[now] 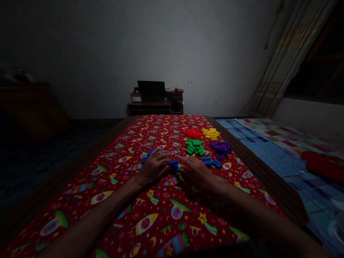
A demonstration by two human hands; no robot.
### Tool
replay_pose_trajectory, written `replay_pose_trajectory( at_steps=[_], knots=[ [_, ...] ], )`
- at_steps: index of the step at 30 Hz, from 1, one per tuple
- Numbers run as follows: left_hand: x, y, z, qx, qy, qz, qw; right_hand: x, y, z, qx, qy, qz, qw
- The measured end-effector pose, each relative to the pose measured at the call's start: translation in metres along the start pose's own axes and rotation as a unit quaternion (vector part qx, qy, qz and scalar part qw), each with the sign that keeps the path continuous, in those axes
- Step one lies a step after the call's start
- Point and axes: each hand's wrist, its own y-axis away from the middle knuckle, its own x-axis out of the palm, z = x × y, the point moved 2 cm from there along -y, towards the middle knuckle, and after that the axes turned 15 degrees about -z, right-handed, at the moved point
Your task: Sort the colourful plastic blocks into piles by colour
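Both my hands rest on a table covered with a red patterned cloth (161, 215). My left hand (153, 166) lies palm down with fingers spread over some small blue plastic pieces (146, 154). My right hand (195, 170) lies flat beside it, fingers stretched toward more blue pieces (174, 165) between the two hands. Neither hand grips anything that I can see. More blue pieces (212, 163) lie just right of my right hand.
Farther back sit sorted heaps: green (195, 147), purple (221, 148), red (192, 134) and yellow (211, 133). A bed with a checked blue cover (282, 150) adjoins the table's right edge. A dark desk with a monitor (151, 91) stands at the far wall.
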Motion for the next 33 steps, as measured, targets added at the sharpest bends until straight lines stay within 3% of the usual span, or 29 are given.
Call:
replay_pose_trajectory(
  at_steps=[3,6,13,17,20,25,29,33],
  knots=[
    [0.005,-0.003,-0.017,0.009,0.013,0.035,0.999,0.011,-0.005,0.009,0.001,0.023,0.047,0.999],
    [0.006,-0.002,-0.020,-0.004,0.008,0.053,0.999,0.005,-0.003,0.001,0.017,0.080,0.074,0.994],
    [0.005,0.010,0.005,-0.071,0.002,0.056,0.996,-0.043,0.008,-0.050,0.096,0.133,0.020,0.986],
    [0.000,0.009,0.008,-0.068,-0.028,0.077,0.994,-0.054,0.012,-0.079,0.152,0.167,0.030,0.974],
    [-0.008,0.009,0.011,-0.072,-0.079,0.087,0.990,-0.060,0.010,-0.084,0.159,0.144,0.011,0.977],
    [-0.014,0.012,0.008,-0.112,-0.116,0.111,0.981,-0.057,0.002,-0.061,0.127,0.061,-0.028,0.990],
    [-0.007,0.005,-0.010,-0.194,0.016,0.071,0.978,-0.039,0.006,-0.028,0.067,-0.020,-0.030,0.997],
    [0.010,0.000,-0.035,-0.292,0.183,0.036,0.938,-0.018,0.014,0.000,-0.039,-0.047,0.000,0.998]
  ],
)
